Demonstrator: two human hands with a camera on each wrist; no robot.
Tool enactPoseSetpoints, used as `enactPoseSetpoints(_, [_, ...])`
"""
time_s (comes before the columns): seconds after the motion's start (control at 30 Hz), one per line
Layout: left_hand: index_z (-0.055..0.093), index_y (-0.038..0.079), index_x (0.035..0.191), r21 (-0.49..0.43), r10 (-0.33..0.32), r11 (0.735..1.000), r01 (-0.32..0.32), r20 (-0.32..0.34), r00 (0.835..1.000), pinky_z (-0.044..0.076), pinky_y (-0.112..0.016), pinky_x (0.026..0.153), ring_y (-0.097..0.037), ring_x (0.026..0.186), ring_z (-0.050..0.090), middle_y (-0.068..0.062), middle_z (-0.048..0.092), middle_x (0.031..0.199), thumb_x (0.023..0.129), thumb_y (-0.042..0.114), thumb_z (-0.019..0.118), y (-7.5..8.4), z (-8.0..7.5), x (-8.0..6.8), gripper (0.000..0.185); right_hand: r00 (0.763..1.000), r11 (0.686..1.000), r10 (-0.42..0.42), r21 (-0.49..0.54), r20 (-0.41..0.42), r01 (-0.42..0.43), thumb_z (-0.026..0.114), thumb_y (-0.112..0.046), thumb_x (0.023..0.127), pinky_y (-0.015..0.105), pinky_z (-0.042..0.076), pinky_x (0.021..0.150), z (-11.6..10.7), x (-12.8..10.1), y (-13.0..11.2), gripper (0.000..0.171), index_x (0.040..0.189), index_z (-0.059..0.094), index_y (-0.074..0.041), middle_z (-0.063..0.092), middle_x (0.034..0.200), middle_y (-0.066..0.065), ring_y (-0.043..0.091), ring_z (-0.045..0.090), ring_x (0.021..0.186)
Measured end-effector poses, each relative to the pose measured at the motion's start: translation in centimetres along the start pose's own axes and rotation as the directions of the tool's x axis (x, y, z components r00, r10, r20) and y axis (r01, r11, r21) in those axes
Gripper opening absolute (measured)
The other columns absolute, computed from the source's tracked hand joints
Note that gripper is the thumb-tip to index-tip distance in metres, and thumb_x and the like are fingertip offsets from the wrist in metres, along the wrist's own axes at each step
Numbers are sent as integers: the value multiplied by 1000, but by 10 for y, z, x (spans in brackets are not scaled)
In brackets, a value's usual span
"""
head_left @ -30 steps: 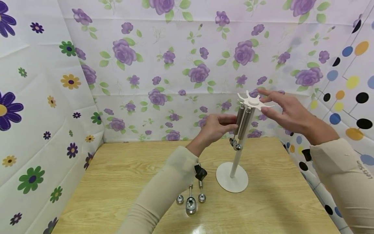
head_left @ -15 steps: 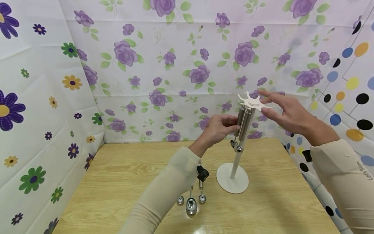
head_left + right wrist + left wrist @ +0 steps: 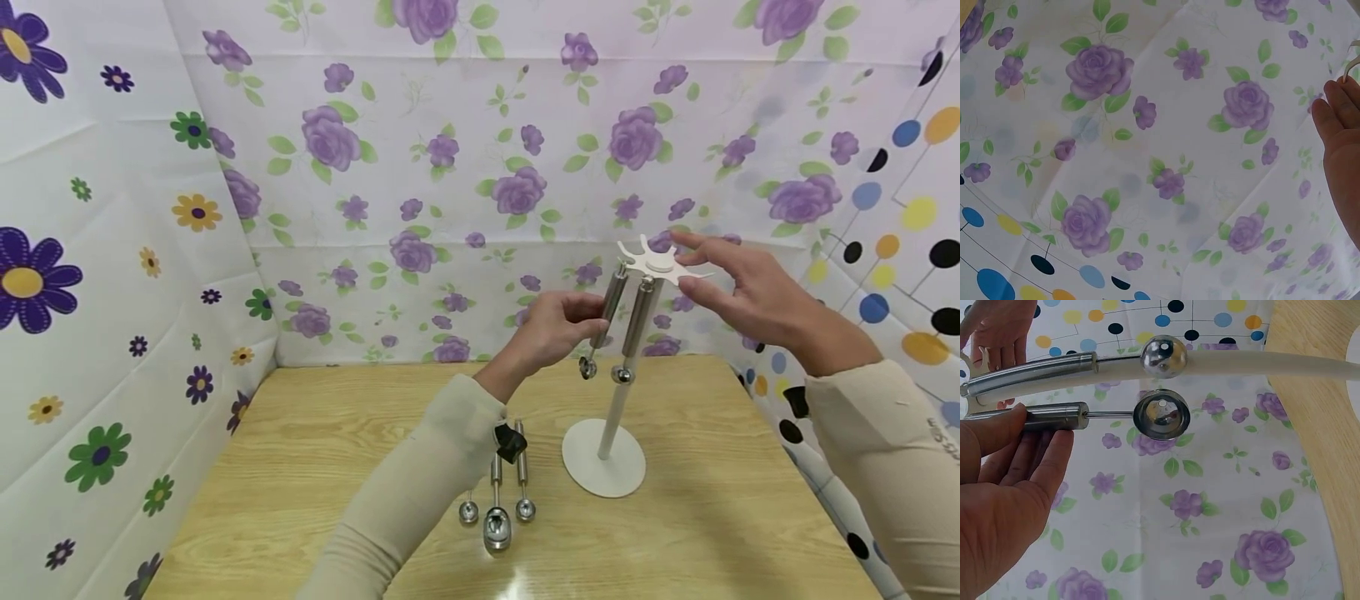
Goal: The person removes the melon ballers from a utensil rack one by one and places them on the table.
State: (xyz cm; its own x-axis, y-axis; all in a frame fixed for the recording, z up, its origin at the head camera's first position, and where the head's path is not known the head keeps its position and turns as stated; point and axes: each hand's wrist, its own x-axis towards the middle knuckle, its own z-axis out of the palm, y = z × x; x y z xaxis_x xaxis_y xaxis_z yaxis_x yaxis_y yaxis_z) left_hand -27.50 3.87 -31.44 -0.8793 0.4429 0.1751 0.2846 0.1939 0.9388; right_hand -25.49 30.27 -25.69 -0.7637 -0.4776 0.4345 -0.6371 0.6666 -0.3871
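Steel scoops point(image 3: 495, 500) lying spare on the table point(image 3: 300, 467) nearest, then left hand point(image 3: 551, 329) pinching a tilted hanging scoop point(image 3: 600, 321) beside its hung neighbour point(image 3: 633, 329), right hand point(image 3: 738, 287) fingers straight steadying the rack top point(image 3: 656, 260); seemingly mid-hanging or unhooking, next needing careful slot alignment.

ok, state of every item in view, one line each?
Left hand: holds the left hanging scoop's handle.
Left hanging scoop: hooked on the rack, swung away from the pole.
Right hanging scoop: hangs free.
Right hand: fingers straight, at the rack top.
Rack: upright.
Three scoops: lying on the table.
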Motion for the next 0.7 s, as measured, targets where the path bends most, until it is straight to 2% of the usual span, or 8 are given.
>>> enactPoseSetpoints(0.4, [70,1,122,14,20,1000,-20,-27,999,55,-22,83,-13,97,68,-9,72,110,95,5,69,5,-10,-6,27,1000,1000,-2,-1,-6,2,58,-21,102,70,30,105,0,0,-3,26,120,60,-2,39,157,6,43,36,140])
enactPoseSetpoints(0.6, [70,0,121,15,51,999,-50,-22,998,56,-23,82,-14,95,68,-11,72,109,94,3,69,-5,-15,-9,27,1000,1000,-14,-6,-12,14,57,-20,102,69,30,105,0,-1,-3,27,121,60,-1,39,156,6,44,37,139])
enactPoseSetpoints(0.7, [71,1,120,14,46,999,-46,-27,999,56,-23,81,-13,94,67,-10,72,107,94,4,69,-12,-18,-11,26,1000,1000,-16,-7,-13,16,58,-20,102,69,30,106,0,-1,-3,27,121,60,-1,39,156,6,43,37,139])
